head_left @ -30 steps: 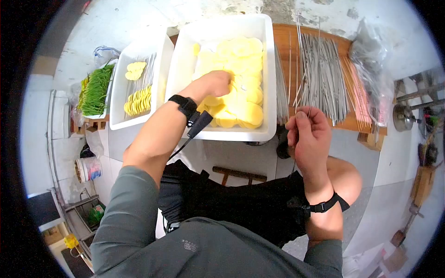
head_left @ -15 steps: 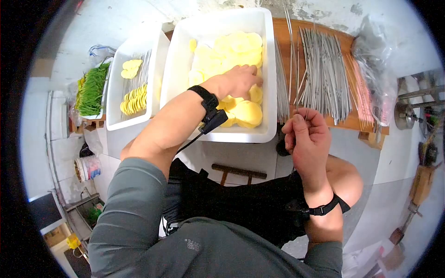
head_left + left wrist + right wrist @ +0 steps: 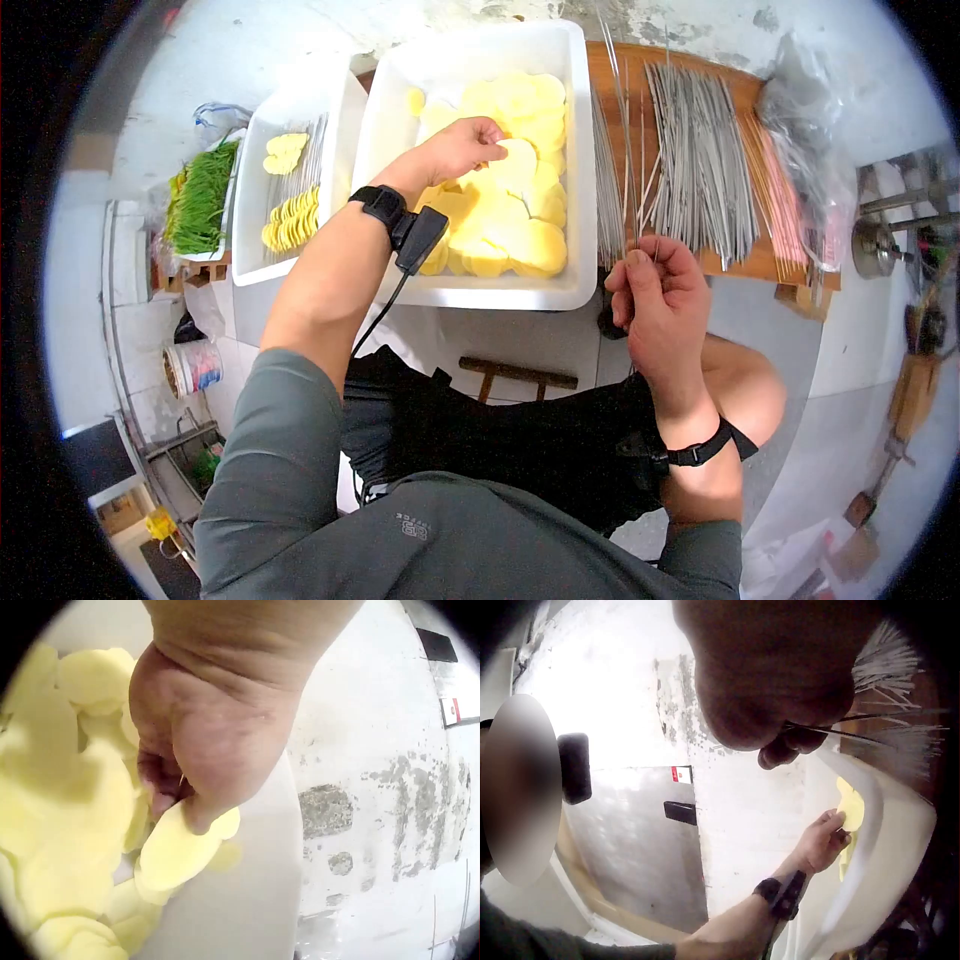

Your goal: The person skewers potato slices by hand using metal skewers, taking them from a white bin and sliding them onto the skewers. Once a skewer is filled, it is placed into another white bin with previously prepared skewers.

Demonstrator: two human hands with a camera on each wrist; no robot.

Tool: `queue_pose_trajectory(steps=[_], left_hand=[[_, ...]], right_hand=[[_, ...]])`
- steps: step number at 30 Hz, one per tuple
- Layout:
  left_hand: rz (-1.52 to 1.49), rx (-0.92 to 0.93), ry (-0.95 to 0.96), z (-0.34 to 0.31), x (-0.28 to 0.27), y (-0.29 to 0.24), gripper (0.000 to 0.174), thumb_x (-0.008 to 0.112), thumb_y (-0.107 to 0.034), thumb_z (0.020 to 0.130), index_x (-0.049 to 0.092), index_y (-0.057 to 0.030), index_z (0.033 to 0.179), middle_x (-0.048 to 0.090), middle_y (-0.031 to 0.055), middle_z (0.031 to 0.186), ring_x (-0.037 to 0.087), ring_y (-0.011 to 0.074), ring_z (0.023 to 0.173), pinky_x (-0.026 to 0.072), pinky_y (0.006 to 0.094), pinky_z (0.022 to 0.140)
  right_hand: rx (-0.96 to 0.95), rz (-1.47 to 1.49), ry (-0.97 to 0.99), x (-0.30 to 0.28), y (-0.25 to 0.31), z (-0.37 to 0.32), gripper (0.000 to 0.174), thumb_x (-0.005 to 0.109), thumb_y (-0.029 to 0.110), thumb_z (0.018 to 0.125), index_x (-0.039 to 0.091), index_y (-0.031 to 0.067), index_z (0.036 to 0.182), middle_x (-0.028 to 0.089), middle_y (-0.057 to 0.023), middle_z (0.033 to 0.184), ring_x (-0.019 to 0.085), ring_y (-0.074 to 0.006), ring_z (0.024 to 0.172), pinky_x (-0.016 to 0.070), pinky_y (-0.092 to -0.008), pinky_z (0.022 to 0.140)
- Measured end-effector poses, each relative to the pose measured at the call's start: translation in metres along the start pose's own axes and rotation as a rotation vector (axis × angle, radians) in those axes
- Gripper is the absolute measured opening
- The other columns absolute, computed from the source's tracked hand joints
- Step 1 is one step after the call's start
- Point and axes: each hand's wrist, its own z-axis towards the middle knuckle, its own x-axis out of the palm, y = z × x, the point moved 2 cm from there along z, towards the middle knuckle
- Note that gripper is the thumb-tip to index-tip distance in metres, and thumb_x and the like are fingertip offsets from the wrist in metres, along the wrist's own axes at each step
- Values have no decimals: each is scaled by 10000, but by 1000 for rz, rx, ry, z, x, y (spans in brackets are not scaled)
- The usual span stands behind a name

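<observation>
My left hand [image 3: 458,150] pinches a thin round yellow slice, a potato slice by its look [image 3: 518,162], over the big white tub [image 3: 375,130]. The left wrist view shows the thumb on the face of this slice [image 3: 176,851], with another slice edge behind it. Beneath lie many more potato slices [image 3: 500,235] in a heap. Right of the tub, my right hand [image 3: 660,300] grips a few thin metal skewers [image 3: 628,170] between thumb and fingers, their points toward the wall. In the right wrist view the skewers [image 3: 862,735] stick out from the dark right hand [image 3: 772,690].
A smaller white tub [image 3: 250,200] at left holds skewers threaded with slices [image 3: 290,218]. Beyond it stand green chives or similar stalks [image 3: 203,205]. Right of the big tub, bundles of metal skewers [image 3: 700,165] lie on a wooden board [image 3: 640,65], near a clear plastic bag [image 3: 800,120].
My left hand reached right across the heap, then drew back left and now has a potato slice raised between its fingers. The right hand stays almost still with its skewers.
</observation>
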Motion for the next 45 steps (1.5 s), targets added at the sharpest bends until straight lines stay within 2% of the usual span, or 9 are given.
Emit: queue_pose_trajectory(steps=[1,10,14,17,19,23,28,38,45], left_hand=[[-142,-75,-11,-2,-1,4,176,651,-158,836,526,-39,871,520,-12,755,502,93,647,437,241,587],[-227,-175,-44,-10,1,10,182,606,-174,884,542,-26,966,532,2,757,517,96,658,448,240,591],[-41,-157,-45,-20,-4,6,210,580,-192,903,524,-14,1000,538,20,768,524,103,663,460,245,593],[-218,-182,-164,-38,-5,1,229,566,-191,913,515,-3,1034,553,37,777,549,113,675,473,250,599],[-455,-184,-284,-56,-5,-13,188,555,-84,899,500,15,1049,570,61,799,597,139,661,459,251,546],[-488,-123,-332,-78,-13,-11,256,557,-90,914,466,9,1131,599,75,865,630,134,724,477,214,594],[-609,-231,-326,-94,-12,-7,372,520,-9,899,403,56,1247,630,145,992,671,181,820,543,241,657],[-941,14,-377,-127,3,-39,269,469,-102,961,498,9,1205,634,126,1076,670,152,812,548,223,672],[-961,78,-447,-139,5,-51,261,481,-168,974,516,-22,1188,661,88,1018,668,136,775,538,225,666]], right_hand=[[-7,-8,5,0,-1,0,112,533,89,937,519,8,1014,604,-55,719,462,-54,490,373,-186,440],[-20,-17,14,1,-4,1,126,536,110,944,523,9,1018,604,-55,720,461,-55,489,369,-185,436],[-20,-24,19,2,-5,1,120,535,115,946,527,14,1010,602,-54,719,458,-55,487,370,-185,436],[-9,-13,39,3,-10,2,115,530,118,948,530,18,1006,602,-56,719,457,-55,486,371,-185,437],[-1,-36,47,4,-13,1,113,528,117,948,529,19,1003,602,-56,718,459,-56,486,372,-187,437],[32,-107,56,6,-18,-1,104,527,109,943,523,13,984,602,-59,714,464,-60,483,375,-196,432],[25,-139,51,5,-21,-3,91,532,97,933,514,10,952,610,-68,714,466,-66,468,376,-204,425],[156,-316,227,18,-43,-9,88,528,72,920,447,45,898,604,-77,678,449,-73,443,348,-206,406],[168,-343,283,23,-50,-16,90,525,84,922,442,53,941,603,-65,664,441,-70,431,336,-209,394]])
